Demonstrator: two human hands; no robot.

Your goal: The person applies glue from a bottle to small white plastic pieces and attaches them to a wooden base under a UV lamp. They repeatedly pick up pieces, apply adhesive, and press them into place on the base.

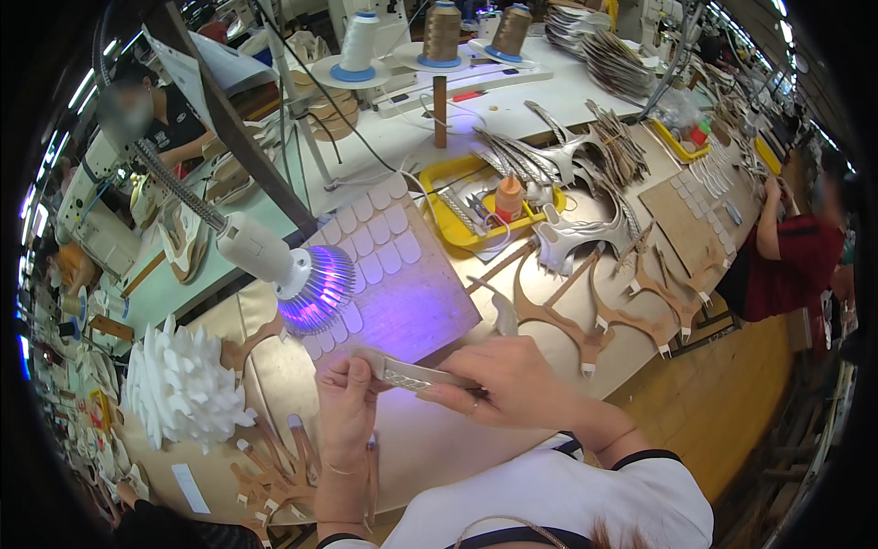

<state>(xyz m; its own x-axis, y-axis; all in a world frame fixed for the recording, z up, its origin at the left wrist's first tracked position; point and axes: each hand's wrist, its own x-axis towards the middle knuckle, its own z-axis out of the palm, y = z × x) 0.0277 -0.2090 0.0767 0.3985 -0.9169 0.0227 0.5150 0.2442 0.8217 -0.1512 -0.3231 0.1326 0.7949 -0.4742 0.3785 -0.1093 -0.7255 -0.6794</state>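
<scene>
A pale beige and silver shoe-upper piece [402,373] with a cut-out pattern is stretched between my two hands over the near part of the table. My left hand [346,398] pinches its left end between thumb and fingers. My right hand [508,380] is closed round the other end, thumb below and fingers on top, hiding much of it. Just beyond them lies a board [430,293] bearing rows of whitish rounded pads [389,258]. A lamp [315,285] hangs over the board's left side and casts purple light on it.
A heap of white pieces [183,384] stands left, with brown straps [274,471] nearby. Beyond the board sits a yellow tray [448,229] with an orange-capped bottle [508,199]. Silver uppers [581,233] and tan uppers [549,316] spread rightward. Thread cones [442,35] stand behind; a co-worker [796,233] is right.
</scene>
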